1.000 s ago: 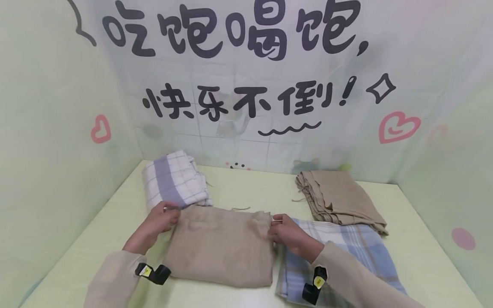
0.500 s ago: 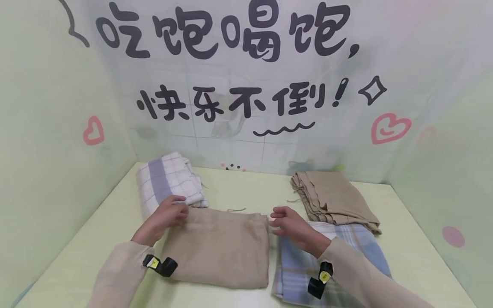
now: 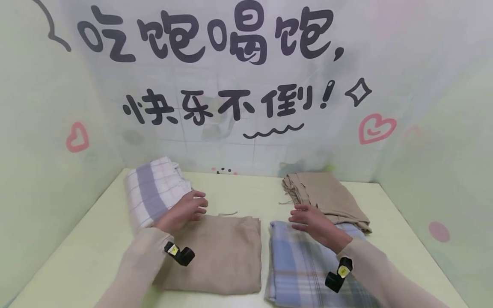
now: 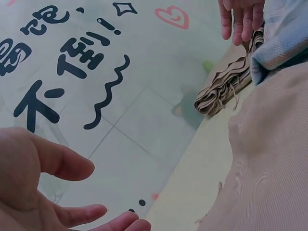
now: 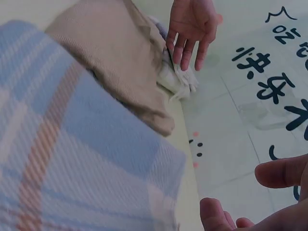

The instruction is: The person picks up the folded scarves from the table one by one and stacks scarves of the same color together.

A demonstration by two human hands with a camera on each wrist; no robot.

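Folded flat, a beige scarf (image 3: pixel 227 261) lies at the front middle of the table. My left hand (image 3: pixel 185 211) hovers over its back left part, fingers loosely bent and holding nothing. To the right is a folded blue plaid scarf (image 3: pixel 289 265). Above its back edge is my right hand (image 3: pixel 316 224), also free, its thumb and fingers apart in the right wrist view. My right forearm hides part of the plaid scarf; my left sleeve covers the left side of the beige one.
A white checked scarf (image 3: pixel 140 192) with a purple band is folded at the back left. Another folded brown scarf (image 3: pixel 331 192) lies at the back right, loose threads at its side. A printed wall sheet (image 3: pixel 239 156) stands behind the pale table (image 3: pixel 239 192).
Both hands have let go of the beige scarf's back corners and lifted. The right hand has moved right, over the plaid scarf; the view has turned slightly right.
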